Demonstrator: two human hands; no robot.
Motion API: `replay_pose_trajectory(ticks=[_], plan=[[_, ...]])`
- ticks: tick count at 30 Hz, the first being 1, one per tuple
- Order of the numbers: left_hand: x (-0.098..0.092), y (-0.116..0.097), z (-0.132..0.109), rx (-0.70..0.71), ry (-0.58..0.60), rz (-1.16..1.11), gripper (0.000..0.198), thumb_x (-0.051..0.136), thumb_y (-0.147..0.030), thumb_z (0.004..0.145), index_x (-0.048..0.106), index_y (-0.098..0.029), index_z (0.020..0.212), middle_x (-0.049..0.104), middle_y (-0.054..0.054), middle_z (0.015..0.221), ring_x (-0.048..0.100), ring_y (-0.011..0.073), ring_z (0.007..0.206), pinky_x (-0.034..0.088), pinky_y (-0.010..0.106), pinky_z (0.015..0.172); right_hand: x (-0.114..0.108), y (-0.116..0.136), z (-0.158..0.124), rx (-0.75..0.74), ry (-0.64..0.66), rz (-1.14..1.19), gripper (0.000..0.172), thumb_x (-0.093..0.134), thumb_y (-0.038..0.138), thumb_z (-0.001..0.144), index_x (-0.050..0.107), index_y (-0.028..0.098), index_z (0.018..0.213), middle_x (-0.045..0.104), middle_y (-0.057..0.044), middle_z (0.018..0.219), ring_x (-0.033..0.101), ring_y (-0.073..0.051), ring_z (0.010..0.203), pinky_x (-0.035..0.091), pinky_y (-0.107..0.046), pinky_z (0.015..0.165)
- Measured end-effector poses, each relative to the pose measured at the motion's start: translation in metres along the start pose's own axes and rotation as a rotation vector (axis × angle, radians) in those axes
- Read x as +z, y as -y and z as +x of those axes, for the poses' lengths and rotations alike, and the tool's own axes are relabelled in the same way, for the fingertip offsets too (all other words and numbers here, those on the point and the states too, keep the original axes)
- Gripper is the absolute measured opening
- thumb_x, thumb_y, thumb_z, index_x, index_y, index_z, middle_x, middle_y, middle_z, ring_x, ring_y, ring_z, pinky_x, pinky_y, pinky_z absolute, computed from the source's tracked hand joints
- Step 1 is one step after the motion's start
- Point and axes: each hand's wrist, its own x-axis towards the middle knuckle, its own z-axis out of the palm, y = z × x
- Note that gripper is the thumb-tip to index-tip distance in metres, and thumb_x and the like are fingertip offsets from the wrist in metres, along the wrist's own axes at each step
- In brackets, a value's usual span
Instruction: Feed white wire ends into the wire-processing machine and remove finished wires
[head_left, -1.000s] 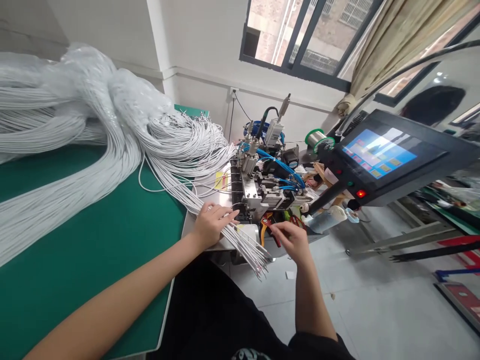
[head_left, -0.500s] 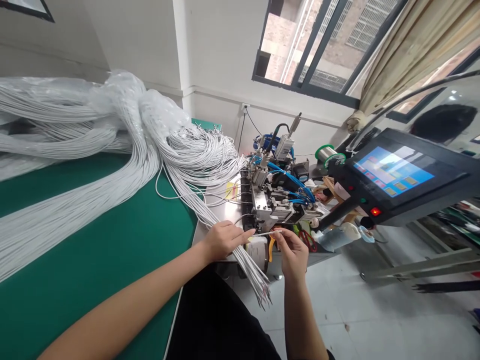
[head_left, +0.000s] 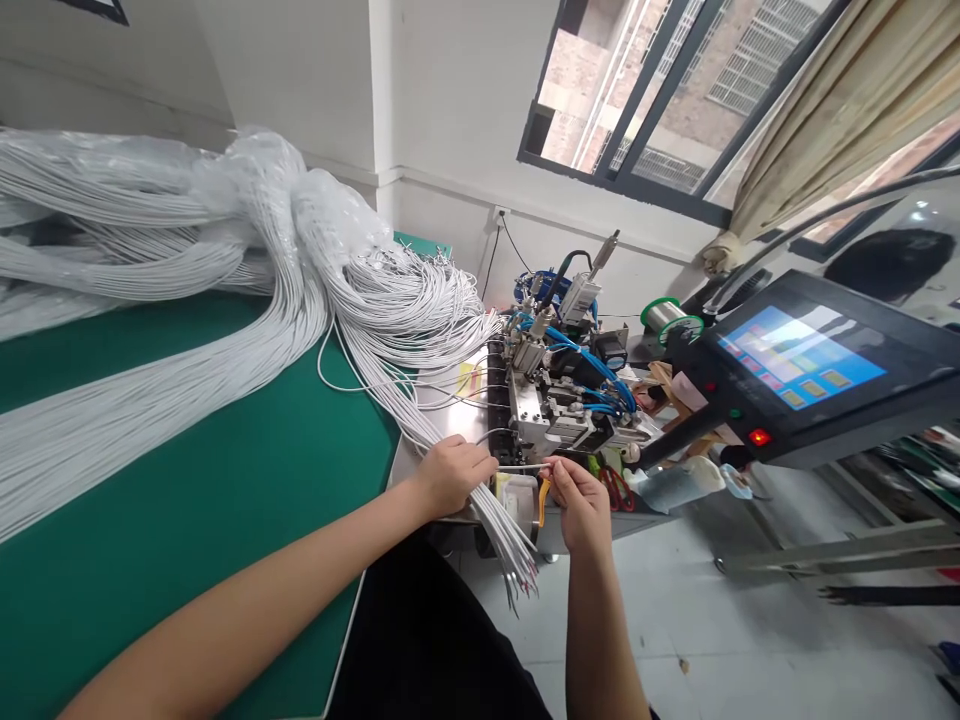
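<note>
My left hand (head_left: 450,475) is closed on a single thin white wire (head_left: 519,467) and rests on the bundle of white wires (head_left: 420,425) that runs over the table edge. My right hand (head_left: 579,500) pinches the other end of that same wire, so it stretches between both hands. The wire lies just in front of a small metal machine (head_left: 559,400) with blue tubes. The bundle's stripped ends (head_left: 523,578) hang down below my hands.
A large heap of white wires (head_left: 187,250) covers the green table (head_left: 187,520) at left. A touchscreen control box (head_left: 810,365) stands at right, a solder spool (head_left: 667,315) behind the machine. Orange and red-handled pliers (head_left: 611,487) lie by my right hand.
My left hand went from lying flat on the bundle to gripping one wire. My right hand came up from the pliers and took the wire's end. The camera tilted slightly.
</note>
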Motion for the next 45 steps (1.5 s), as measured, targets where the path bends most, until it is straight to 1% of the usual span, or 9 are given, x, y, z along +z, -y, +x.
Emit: replay_pose_trajectory(ticks=[2,5,9,13,17,24,33,38,45], plan=[[-0.001,0.000,0.000,-0.018,0.000,0.000,0.023,0.041,-0.013,0.089,0.062,-0.017,0.097,0.062,0.003,0.074,0.058,0.0158,0.069,0.036,0.029,0.065,-0.004,0.000,0.005,0.022,0.038,-0.028,0.031,0.070,0.043,0.078,0.074,0.015,0.089,0.068,-0.005,0.072,0.048,-0.009,0.049,0.036,-0.021,0.045],[-0.004,-0.001,0.001,-0.033,0.008,0.026,0.034,0.042,-0.011,0.086,0.060,-0.018,0.114,0.062,0.003,0.075,0.057,0.0160,0.069,0.037,0.030,0.068,-0.007,-0.002,0.012,-0.006,0.041,-0.205,0.030,0.071,0.043,0.076,0.072,0.014,0.086,0.069,-0.006,0.073,0.058,-0.015,0.060,0.044,-0.024,0.054],[-0.005,-0.001,0.002,-0.047,0.012,0.072,0.037,0.047,-0.009,0.080,0.063,-0.019,0.112,0.062,0.005,0.081,0.056,0.0182,0.076,0.035,0.034,0.078,-0.009,-0.007,0.020,-0.112,0.083,-0.523,0.031,0.066,0.044,0.078,0.070,0.013,0.084,0.068,-0.006,0.074,0.057,-0.017,0.063,0.045,-0.026,0.058],[-0.004,-0.001,0.002,-0.089,0.023,0.084,0.033,0.051,-0.011,0.079,0.064,-0.019,0.108,0.062,0.006,0.083,0.054,0.0203,0.081,0.032,0.038,0.081,-0.009,-0.012,0.028,-0.193,0.146,-0.653,0.032,0.060,0.046,0.082,0.067,0.014,0.079,0.062,-0.003,0.067,0.052,-0.015,0.060,0.041,-0.025,0.057],[-0.002,-0.001,0.002,-0.134,0.080,0.083,0.032,0.056,-0.017,0.077,0.063,-0.018,0.108,0.061,0.008,0.087,0.053,0.0223,0.085,0.030,0.040,0.084,-0.006,-0.019,0.035,-0.185,0.179,-0.601,0.034,0.058,0.047,0.083,0.061,0.016,0.071,0.052,0.001,0.060,0.045,-0.014,0.058,0.036,-0.024,0.056],[0.001,0.000,0.003,-0.180,0.155,0.076,0.031,0.059,-0.022,0.077,0.064,-0.018,0.107,0.061,0.008,0.086,0.051,0.0232,0.087,0.028,0.043,0.087,-0.005,-0.036,0.044,-0.077,0.225,-0.398,0.036,0.059,0.048,0.081,0.049,0.018,0.063,0.039,0.004,0.059,0.036,-0.012,0.057,0.030,-0.023,0.055],[0.002,-0.001,0.002,-0.189,0.151,0.058,0.032,0.061,-0.018,0.072,0.066,-0.019,0.104,0.062,0.008,0.086,0.052,0.0235,0.087,0.027,0.043,0.088,0.011,-0.042,0.037,0.220,0.103,-0.001,0.040,0.072,0.050,0.063,0.046,0.020,0.060,0.041,0.007,0.050,0.035,-0.010,0.045,0.030,-0.023,0.046],[0.000,0.000,0.002,-0.200,0.168,0.071,0.034,0.063,-0.016,0.069,0.067,-0.019,0.102,0.062,0.008,0.084,0.052,0.0234,0.087,0.027,0.042,0.087,0.010,-0.042,0.029,0.201,0.071,-0.056,0.040,0.071,0.054,0.066,0.052,0.018,0.063,0.047,0.005,0.050,0.041,-0.012,0.046,0.034,-0.024,0.047],[0.000,0.002,0.002,-0.213,0.196,0.080,0.025,0.059,-0.020,0.077,0.066,-0.019,0.101,0.062,0.008,0.090,0.052,0.0237,0.091,0.029,0.043,0.087,-0.008,-0.034,0.022,0.045,0.021,-0.309,0.041,0.067,0.056,0.074,0.061,0.016,0.070,0.053,0.001,0.058,0.044,-0.014,0.053,0.035,-0.024,0.051]])
